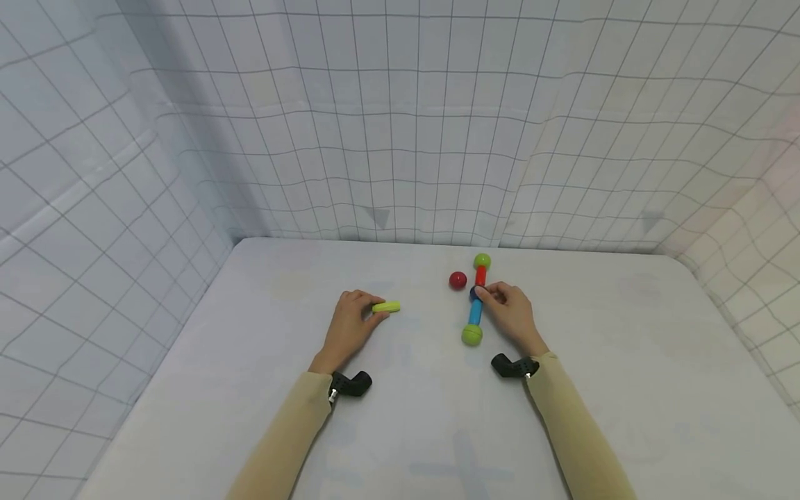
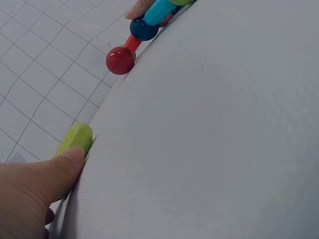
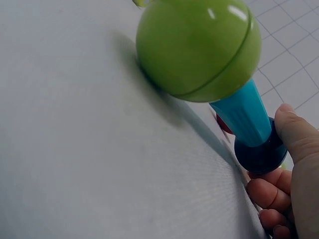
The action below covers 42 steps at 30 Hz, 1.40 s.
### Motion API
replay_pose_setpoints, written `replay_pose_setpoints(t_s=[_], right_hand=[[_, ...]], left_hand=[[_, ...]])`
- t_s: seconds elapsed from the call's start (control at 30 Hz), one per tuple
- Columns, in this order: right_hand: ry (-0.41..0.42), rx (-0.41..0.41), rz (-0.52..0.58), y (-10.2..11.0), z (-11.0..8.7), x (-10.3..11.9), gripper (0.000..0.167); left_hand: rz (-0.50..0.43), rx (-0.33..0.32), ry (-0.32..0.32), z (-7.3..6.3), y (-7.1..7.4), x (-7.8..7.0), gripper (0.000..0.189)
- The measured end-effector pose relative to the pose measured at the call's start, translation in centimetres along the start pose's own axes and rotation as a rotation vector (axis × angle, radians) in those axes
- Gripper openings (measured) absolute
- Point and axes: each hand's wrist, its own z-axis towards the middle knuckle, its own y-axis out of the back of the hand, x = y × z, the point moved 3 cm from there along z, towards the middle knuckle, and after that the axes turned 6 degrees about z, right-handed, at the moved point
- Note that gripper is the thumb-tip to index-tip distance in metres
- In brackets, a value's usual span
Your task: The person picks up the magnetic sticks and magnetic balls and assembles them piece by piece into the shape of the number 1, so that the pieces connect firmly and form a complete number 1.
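Observation:
Between thumb and fingers my left hand pinches a short yellow-green ribbed rod. In the left wrist view the thumb lies along that rod. My right hand grips a dark blue ball at the middle of a joined chain. From this ball a blue rod runs toward me to a green ball. On its far side a red rod leads to another green ball. A loose red ball sits just left of the chain.
The white table has its far edge against a hanging white cloth with a dark grid. Similar cloth hangs along the left and right sides. Each wrist wears a black camera mount.

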Motion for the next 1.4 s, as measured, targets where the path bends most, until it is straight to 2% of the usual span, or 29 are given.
replay_pose_setpoints(t_s=[0.13, 0.5, 0.67, 0.8, 0.97, 1.23, 1.4], right_hand=[[0.005, -0.003, -0.002, 0.0, 0.1, 0.0, 0.043], [0.002, 0.0, -0.013, 0.0, 0.1, 0.1, 0.043], [0.009, -0.001, -0.015, -0.1, 0.1, 0.1, 0.045], [0.018, -0.004, -0.013, -0.1, 0.1, 0.1, 0.044], [0.019, -0.01, -0.003, 0.0, 0.1, 0.2, 0.041], [0.01, -0.009, -0.006, 0.0, 0.1, 0.2, 0.041], [0.01, -0.009, -0.008, 0.1, 0.0, 0.3, 0.041]], left_hand=[[-0.002, 0.015, 0.005, 0.0, -0.1, 0.1, 0.026], [-0.052, -0.02, -0.004, 0.2, -0.4, 0.2, 0.025], [-0.05, -0.009, -0.021, 0.2, -0.4, 0.1, 0.025], [-0.087, 0.008, -0.011, 0.1, -0.5, 0.0, 0.025], [-0.187, 0.018, 0.023, 0.0, -0.9, -0.3, 0.025], [-0.311, -0.009, 0.11, -0.2, -1.6, -1.2, 0.022], [-0.341, 0.009, 0.137, -0.4, -2.2, -1.8, 0.022]])
